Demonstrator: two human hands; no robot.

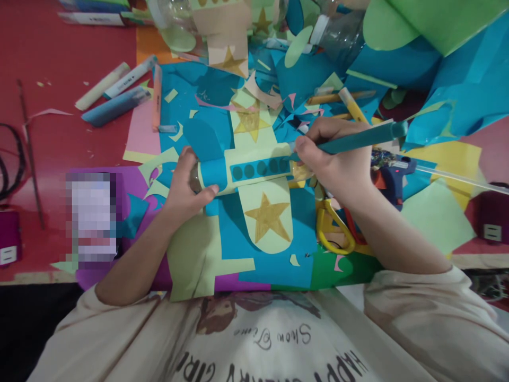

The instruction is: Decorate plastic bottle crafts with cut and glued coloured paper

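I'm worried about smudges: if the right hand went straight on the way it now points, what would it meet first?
The right hand points leftward, teal marker leading, so the dotted blue strip on the paper plane would likely come first; whether the tip touches it is unclear.

Soft light falls across a red, pale-edged tabletop (pixel 59 143).

Toy plane (pixel 262 183) over paper sheets (pixel 278 273) on a table (pixel 51 138), between left hand (pixel 185 193) and right hand (pixel 336 156). Left: phone (pixel 93 217), with markers (pixel 129 77) behind it. Right: scissors (pixel 321 233), glue gun (pixel 393 183) farther right. Behind, to the right: bottle (pixel 342 37).
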